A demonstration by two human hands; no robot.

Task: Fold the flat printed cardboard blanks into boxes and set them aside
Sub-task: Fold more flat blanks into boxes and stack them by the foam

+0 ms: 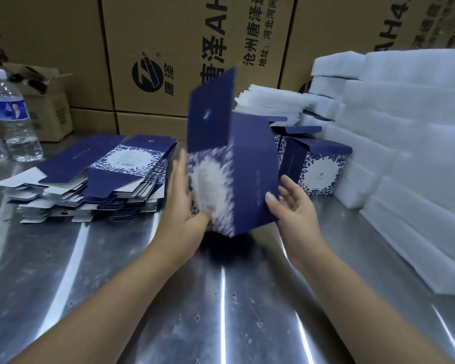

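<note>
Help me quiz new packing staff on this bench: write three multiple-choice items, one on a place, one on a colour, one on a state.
1. Where does the stack of flat blanks lie?
A. Inside a brown carton
B. On the metal table, to the left of the left hand
C. On the floor

2. What colour are the foam sheets on the right?
A. Pink
B. Black
C. White

3. How is the top flap of the box between the left hand and the right hand?
A. Standing up, open
B. Tucked shut
C. Torn off

Answers:
1 B, the stack rests on the shiny table surface beside the left hand.
2 C, every sheet in the pile is plainly white.
3 A, the flap rises straight above the box body.
</note>
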